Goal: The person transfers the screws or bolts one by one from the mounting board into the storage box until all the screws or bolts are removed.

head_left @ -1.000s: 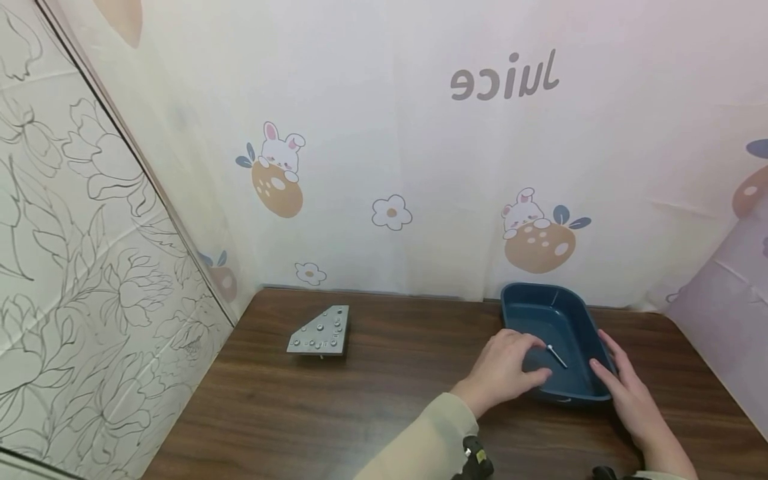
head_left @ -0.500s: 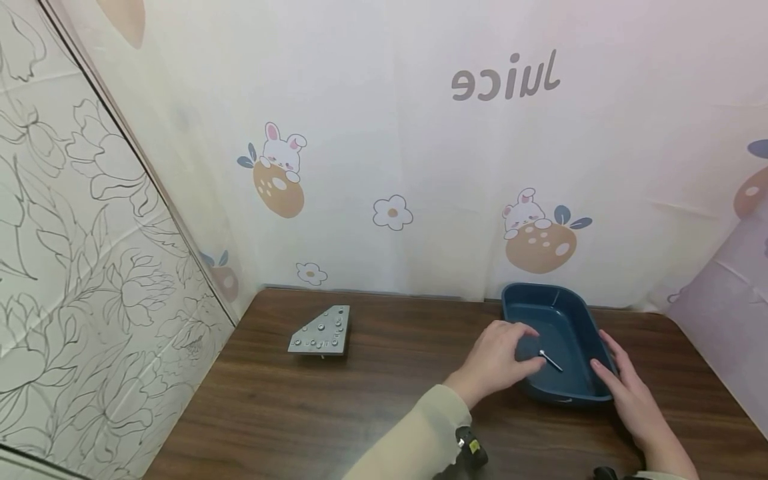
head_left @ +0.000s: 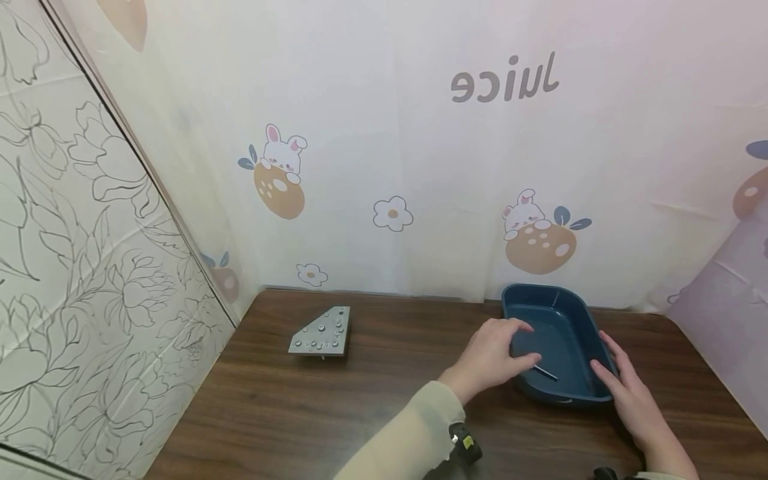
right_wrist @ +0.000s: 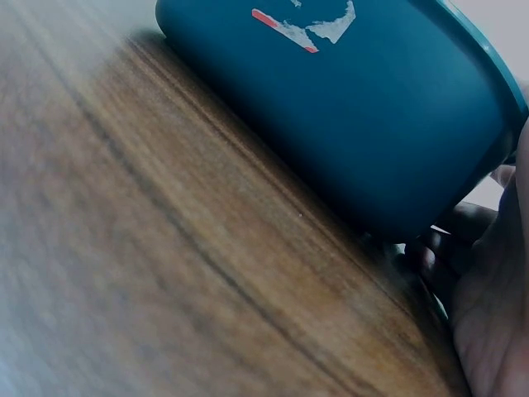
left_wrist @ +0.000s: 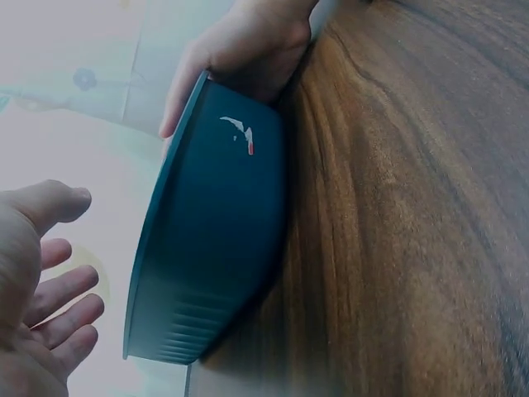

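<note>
On brown wood (head_left: 384, 387), the right hand (head_left: 633, 397) grips the tray (head_left: 564, 347) by its four-o'clock rim, the left hand (head_left: 493, 353) gaping beside a likely slippery pin (head_left: 548, 374), best pinched mid-length.

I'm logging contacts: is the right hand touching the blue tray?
Touching. The head view shows the right hand gripping the blue tray by its side wall, thumb inside, fingers outside.

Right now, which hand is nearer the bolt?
Left. The left hand is right by the bolt in the head view; contact unclear. The right hand is farther, gripping the right side of the tray.
</note>
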Available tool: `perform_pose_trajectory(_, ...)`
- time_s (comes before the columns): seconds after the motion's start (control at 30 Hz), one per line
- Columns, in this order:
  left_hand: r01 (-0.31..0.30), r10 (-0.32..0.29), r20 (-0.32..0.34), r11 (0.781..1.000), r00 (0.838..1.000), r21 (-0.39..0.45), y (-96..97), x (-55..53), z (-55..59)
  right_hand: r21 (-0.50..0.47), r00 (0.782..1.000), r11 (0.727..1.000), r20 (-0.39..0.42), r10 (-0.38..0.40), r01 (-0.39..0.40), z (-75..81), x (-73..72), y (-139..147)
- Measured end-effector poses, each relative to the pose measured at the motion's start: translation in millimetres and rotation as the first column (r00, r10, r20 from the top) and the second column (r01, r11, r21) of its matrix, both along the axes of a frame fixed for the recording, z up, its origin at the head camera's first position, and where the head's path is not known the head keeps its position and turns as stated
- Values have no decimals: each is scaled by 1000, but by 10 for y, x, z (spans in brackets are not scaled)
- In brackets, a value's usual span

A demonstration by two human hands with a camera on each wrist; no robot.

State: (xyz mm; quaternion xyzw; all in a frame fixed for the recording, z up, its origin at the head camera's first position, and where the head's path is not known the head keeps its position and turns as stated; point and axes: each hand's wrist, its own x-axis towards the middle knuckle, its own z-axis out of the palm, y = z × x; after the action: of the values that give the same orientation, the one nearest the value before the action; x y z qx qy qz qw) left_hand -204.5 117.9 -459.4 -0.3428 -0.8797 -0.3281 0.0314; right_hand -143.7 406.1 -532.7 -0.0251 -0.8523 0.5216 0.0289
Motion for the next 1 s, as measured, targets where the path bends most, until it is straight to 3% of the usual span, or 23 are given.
perform_pose_trajectory(0.5, 16, -16, 13, 999, 1000, 31, -179, 24, 108, 8, 1000, 1000, -18, 3, -3, -27, -7, 10)
perform_pose_trajectory(0.77, -5, 6, -4, 999, 1000, 41, -369, -49, 139, 5, 1000, 1000, -31, 7, -7, -32, 2, 5)
perform_pose_trajectory(1.0, -48, 45, 37, 995, 998, 89, -606, -65, 198, 6, 1000, 1000, -31, 1, -1, -33, 3, 4)
